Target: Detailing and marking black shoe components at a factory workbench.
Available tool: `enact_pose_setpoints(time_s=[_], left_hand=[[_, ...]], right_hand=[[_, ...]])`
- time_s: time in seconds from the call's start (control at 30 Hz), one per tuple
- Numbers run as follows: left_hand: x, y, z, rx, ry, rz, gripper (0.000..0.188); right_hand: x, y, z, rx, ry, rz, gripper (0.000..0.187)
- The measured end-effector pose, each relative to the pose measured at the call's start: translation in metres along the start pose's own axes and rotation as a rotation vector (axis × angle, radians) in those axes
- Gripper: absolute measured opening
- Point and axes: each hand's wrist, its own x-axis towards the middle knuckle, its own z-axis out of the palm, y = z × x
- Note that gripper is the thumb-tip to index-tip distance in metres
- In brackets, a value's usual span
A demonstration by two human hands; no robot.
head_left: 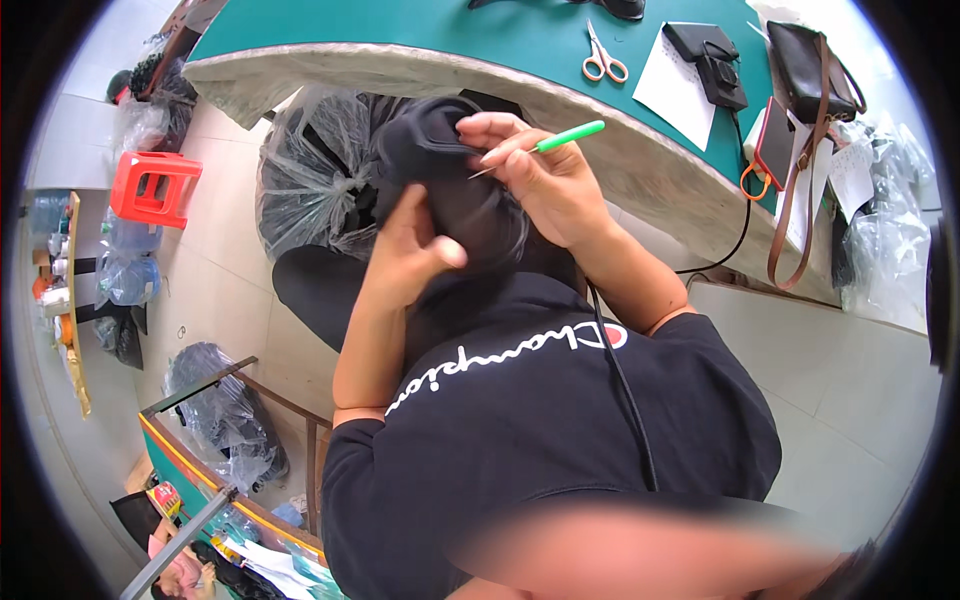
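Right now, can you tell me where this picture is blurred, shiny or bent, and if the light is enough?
In the head view, light is bright, but folds merge in the dark cloth; the plastic bag shines; the table edge bows; the left hand looks slightly soft, the green tool clearer; a heavy blur covers part of the lower edge.

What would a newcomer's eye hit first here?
Probably the bright green-handled tool in the right grip, pointing left against the black cloth at upper centre. Next, the red stool on the floor at left. Then the teal tabletop curving across the top, with scissors lying on it.
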Motion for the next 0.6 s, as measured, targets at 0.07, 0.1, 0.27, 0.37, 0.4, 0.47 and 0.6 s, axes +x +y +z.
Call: enact_pose_setpoints(time_s=[0.07, 0.1, 0.27, 0.37, 0.4, 0.47, 0.6], left_hand=[[-0.001, 0.010, 0.016, 0.027, 0.028, 0.175, 0.076], [0.001, 0.016, 0.020, -0.195, 0.063, 0.075, 0.072], [0.005, 0.004, 0.010, -0.656, 0.169, -0.072, 0.058], [0.004, -0.006, 0.008, -0.714, 0.035, 0.012, 0.063], [0.002, -0.007, 0.009, -0.714, 0.032, 0.009, 0.063], [-0.001, -0.004, 0.011, -0.742, -0.068, 0.091, 0.069], [0.000, -0.008, 0.008, -0.787, -0.122, 0.134, 0.075]], right_hand=[[0.003, -0.010, 0.007, 0.054, -0.068, -0.012, 0.021], [0.003, -0.016, 0.008, 0.105, -0.129, -0.030, 0.022], [0.005, -0.046, -0.005, -0.440, 0.294, -0.357, 0.019], [0.001, -0.047, -0.005, -0.780, 0.126, -0.192, 0.012], [0.001, -0.047, -0.003, -0.976, 0.039, -0.258, 0.012], [-0.001, -0.042, 0.005, -1.146, 0.004, -0.331, 0.019], [-0.006, -0.048, 0.012, -1.059, -0.008, -0.189, 0.017]])
